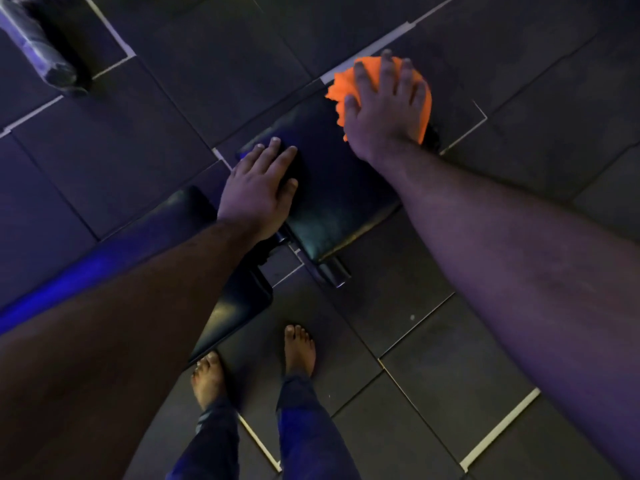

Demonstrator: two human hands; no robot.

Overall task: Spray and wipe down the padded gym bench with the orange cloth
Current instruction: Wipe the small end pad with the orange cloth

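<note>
A black padded gym bench [332, 188] runs diagonally through the middle of the head view, in two pads with a gap between them. My right hand [384, 105] presses flat on the orange cloth [341, 86] at the far end of the upper pad, fingers spread over it. My left hand [259, 188] lies flat on the near left edge of the same pad, fingers apart, holding nothing. The lower pad [228, 306] is partly hidden under my left forearm. No spray bottle is in view.
Dark rubber floor tiles with pale seams surround the bench. My bare feet [299, 348] stand on the tiles just below the lower pad. A wrapped cylindrical piece of equipment [38, 43] lies at the top left. The bench's metal frame [332, 271] shows under the gap.
</note>
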